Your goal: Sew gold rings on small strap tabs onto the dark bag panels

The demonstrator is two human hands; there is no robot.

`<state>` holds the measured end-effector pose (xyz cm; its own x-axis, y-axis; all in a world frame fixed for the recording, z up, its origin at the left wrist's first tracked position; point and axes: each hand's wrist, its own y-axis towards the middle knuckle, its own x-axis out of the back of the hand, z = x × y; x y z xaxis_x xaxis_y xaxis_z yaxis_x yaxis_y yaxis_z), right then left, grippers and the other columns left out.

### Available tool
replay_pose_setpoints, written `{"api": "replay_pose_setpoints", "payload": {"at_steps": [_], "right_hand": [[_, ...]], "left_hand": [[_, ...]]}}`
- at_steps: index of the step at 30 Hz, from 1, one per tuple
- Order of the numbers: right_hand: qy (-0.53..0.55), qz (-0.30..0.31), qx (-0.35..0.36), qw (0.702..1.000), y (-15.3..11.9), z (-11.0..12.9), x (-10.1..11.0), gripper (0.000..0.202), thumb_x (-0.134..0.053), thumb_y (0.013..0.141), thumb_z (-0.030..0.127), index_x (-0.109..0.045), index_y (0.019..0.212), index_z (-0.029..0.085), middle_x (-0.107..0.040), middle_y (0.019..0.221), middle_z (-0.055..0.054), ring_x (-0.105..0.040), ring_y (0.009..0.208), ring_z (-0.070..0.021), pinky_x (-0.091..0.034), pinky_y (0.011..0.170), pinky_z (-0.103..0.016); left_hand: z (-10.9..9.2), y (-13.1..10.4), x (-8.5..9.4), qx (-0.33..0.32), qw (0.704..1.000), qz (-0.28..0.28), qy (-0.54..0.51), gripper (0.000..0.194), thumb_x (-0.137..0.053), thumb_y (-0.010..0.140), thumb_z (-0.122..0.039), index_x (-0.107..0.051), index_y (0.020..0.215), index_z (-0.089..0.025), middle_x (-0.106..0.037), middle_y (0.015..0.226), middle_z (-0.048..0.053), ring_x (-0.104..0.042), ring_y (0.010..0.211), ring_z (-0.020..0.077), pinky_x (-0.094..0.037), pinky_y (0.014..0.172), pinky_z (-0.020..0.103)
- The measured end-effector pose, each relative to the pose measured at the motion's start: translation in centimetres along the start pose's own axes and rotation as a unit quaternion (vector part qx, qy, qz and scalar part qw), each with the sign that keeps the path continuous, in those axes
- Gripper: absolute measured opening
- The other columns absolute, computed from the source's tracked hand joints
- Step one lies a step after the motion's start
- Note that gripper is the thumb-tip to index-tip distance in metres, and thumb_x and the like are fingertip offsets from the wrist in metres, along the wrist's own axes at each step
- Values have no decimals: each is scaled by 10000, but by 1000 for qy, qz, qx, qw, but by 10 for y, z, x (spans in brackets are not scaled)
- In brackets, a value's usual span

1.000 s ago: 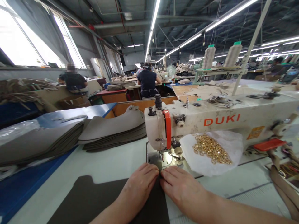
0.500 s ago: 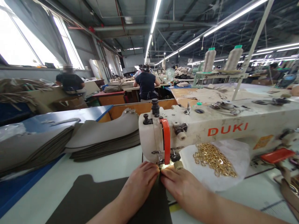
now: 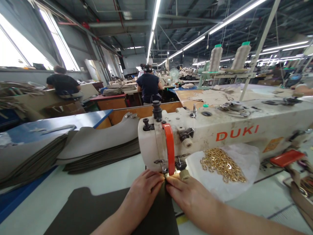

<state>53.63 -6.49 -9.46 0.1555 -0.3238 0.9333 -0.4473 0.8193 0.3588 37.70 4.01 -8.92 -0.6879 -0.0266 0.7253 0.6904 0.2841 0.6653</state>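
A dark grey piece of material (image 3: 97, 209) lies flat on the pale table, its far edge under the head of a white sewing machine (image 3: 153, 147). My left hand (image 3: 146, 191) has its fingers pressed together on the piece, left of the needle area. On the right, my right hand (image 3: 188, 195) pinches at the same edge, its fingertips close to those of the left. The needle and whatever small part lies between the fingertips are too hidden to make out.
Gold metal rings (image 3: 225, 164) lie on a white sheet (image 3: 210, 186) beside the machine. Stacks of grey cut pieces (image 3: 102, 140) stand at the left. Two thread cones (image 3: 241, 57) rise behind. A person (image 3: 148, 85) sits ahead, another (image 3: 63, 83) further left.
The whole view has shifted slightly, so the machine and stacks appear further left. Both hands keep their places at the machine head, with little visible movement of the dark piece.
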Motion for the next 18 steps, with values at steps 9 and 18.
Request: {"api": "replay_pose_setpoints", "payload": {"at_steps": [9,18], "right_hand": [[23,-25,-1,999,-4,2,2,131,-600,870,133,-593,999,118,-648,1076,-99,-586,1002,-215,-462,903,-348],[51,7,42,998,-5,4,13,143,-559,900,145,-593,1038,130,-650,1060,-83,-544,1069,-185,-403,979,-315]], "left_hand": [[-3,-1,1,17,1000,21,-10,295,-423,949,-244,-659,780,-193,-705,768,32,-653,745,167,-570,703,289],[-4,-14,10,22,995,92,8,235,-462,916,-187,-682,997,-192,-726,1006,56,-657,959,187,-551,886,344]]}}
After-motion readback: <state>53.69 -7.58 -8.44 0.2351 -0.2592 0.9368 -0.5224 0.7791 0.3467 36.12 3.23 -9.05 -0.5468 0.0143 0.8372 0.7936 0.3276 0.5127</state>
